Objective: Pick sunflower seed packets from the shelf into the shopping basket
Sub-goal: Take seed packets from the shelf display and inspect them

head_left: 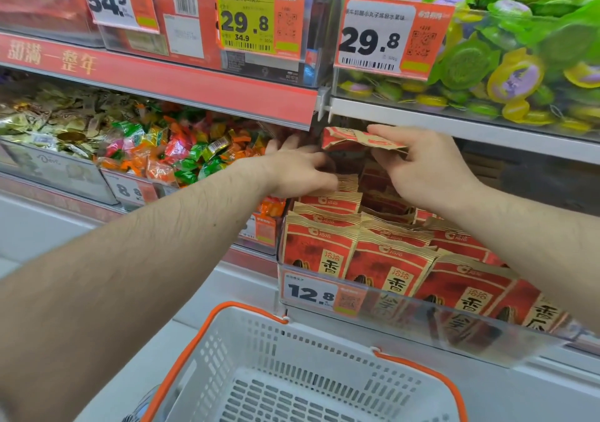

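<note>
Right fingers: the right hand (425, 174) is pinching one sunflower seed packet (357, 140) by its upper edge, thumb below, fingers curled over the top, and is holding it raised above the stock.
Left fingers: the left hand (298, 170) is reaching into the back of the same bin, fingers spread and fairly straight, tips touching the tops of the rear packets; it is gripping nothing that I can see.
Packets: the remaining packets (389, 259) are standing in rows in the clear-fronted shelf bin (487, 327), behind the 12.8 price tag (321, 293).
Basket: the shopping basket (207, 347) is waiting below the shelf, showing no packets in its visible part.
Progress: judging by this, the task is just starting; the lifted packet is not yet in the basket, and further packets remain to be picked.
</note>
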Motion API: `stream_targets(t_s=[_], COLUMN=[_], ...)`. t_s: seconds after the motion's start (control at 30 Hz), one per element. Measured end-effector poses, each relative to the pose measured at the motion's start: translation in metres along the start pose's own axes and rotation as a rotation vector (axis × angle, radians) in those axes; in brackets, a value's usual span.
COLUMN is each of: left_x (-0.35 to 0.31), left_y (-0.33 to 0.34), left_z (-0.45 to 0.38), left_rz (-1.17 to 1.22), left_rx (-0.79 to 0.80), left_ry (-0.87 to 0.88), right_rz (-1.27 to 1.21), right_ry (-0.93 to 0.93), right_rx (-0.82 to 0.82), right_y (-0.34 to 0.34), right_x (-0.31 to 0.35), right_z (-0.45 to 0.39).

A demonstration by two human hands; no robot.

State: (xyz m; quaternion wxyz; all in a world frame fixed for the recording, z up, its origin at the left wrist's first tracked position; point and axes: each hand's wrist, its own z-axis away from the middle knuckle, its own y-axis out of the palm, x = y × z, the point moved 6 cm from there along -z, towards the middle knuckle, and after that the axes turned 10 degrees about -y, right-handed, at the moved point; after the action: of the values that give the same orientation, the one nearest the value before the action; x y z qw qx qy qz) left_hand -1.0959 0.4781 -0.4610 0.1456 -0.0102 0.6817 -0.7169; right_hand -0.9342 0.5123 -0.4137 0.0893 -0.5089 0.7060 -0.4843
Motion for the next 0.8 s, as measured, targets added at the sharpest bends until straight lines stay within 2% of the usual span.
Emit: stream_targets(t_s=[0.33, 0.53, 0.67, 0.8], left_x=[0.007, 0.008, 0.009, 0.009], left_y=[0.007, 0.006, 0.01, 0.012], left_z=[0.002, 0.003, 0.004, 0.005], left_rz=[0.075, 0.112, 0.144, 0.168], left_rx=[0.004, -0.057, -0.048, -0.064], left_ry=[-0.026, -0.035, -0.041, -0.035], right_rz=[0.054, 0.108, 0.181, 0.232], right_ry=[0.124, 0.191, 0.182, 0.299], right_rx=[0.139, 0.302, 0.251, 0.277], right_y=[0.023, 0.049, 0.056, 0.061], right_x=[-0.025, -0.02, -0.028, -0.042], right_z=[-0.027, -0.043, -0.054, -0.064])
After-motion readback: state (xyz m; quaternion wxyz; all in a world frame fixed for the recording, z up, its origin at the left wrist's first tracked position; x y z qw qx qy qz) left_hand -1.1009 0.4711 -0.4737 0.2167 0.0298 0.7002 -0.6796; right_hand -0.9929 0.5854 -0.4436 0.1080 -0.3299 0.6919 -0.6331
